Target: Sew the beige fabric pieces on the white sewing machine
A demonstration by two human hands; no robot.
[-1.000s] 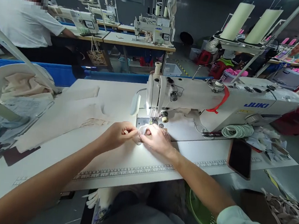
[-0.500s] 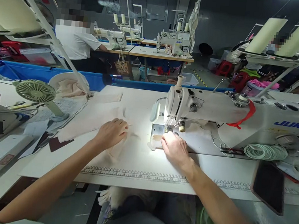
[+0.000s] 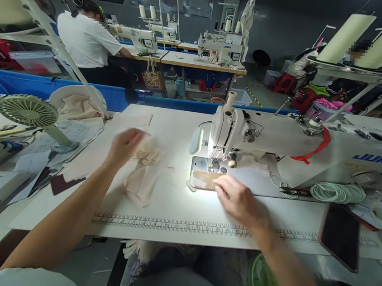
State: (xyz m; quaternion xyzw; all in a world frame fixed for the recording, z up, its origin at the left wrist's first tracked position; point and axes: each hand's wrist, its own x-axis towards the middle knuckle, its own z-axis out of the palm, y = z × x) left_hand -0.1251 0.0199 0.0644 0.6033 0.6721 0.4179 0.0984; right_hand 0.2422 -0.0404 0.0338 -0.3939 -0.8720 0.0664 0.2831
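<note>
Far to my left a small green fan [image 3: 30, 111] stands on the tabletop [image 3: 170, 213], and past it a pile of beige cloth [image 3: 78, 108] lies against a white round stand.

My left hand [image 3: 124, 144] is raised just over the tabletop, blurred, with its fingers closed on the top of a beige fabric piece [image 3: 141, 174]. The piece hangs from that grip in loose folds and its lower end trails on the tabletop, left of the lit needle area. I judge it very light and limp: it has no stiffness of its own, so it will sag and fold wherever I do not support it. Taking it near an edge or corner, as I seem to have it now, looks best, and I would lay it flat before guiding it. It looks matte rather than slippery, and not fragile, though thin cloth can crease or catch.

My right hand [image 3: 239, 202] rests palm down on the tabletop just in front of the needle plate [image 3: 205, 172], fingers loosely extended and together, the tips touching a small tan piece [image 3: 204, 180] that lies flat in the light. They grip nothing.

Behind it stands the white JUKI sewing machine [image 3: 296, 142], with a coil of pale cord [image 3: 337, 192] and a dark phone [image 3: 340, 236] to the right.
</note>
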